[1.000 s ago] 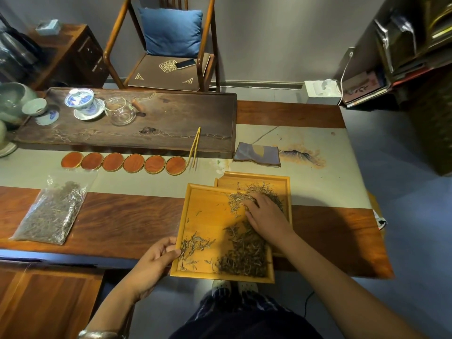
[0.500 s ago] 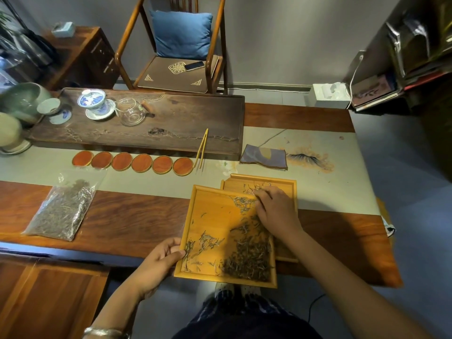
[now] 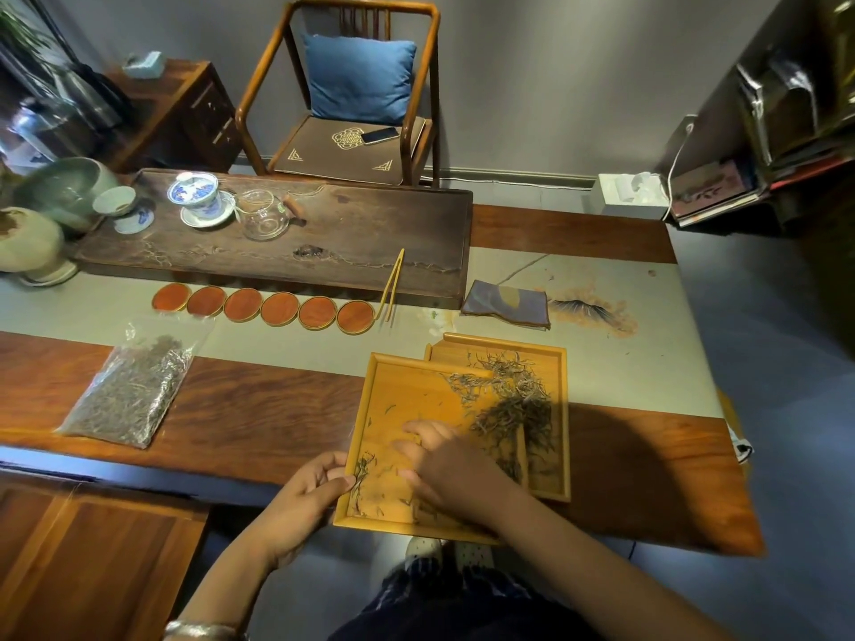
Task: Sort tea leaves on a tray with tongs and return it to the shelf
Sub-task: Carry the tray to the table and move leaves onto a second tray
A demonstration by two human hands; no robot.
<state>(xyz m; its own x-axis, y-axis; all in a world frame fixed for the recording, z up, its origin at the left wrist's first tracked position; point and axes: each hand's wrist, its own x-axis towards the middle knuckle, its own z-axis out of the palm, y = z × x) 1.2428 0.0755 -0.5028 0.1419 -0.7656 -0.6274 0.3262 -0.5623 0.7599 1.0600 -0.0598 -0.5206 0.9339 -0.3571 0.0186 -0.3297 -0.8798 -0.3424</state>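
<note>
Sorting step: left hand (image 3: pixel 303 495) grips tray (image 3: pixel 407 400) at worktop's near edge; right hand (image 3: pixel 444 460), unclenched, sweeps leaves (image 3: pixel 509 409). Next: fetch idle tongs (image 3: pixel 391 286).

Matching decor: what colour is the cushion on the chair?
Blue cushion, plain, clearest in the head view.

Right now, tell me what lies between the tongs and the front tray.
In the head view, only bare table runner lies between the tongs and the front tray; the coasters sit off to the left.
</note>
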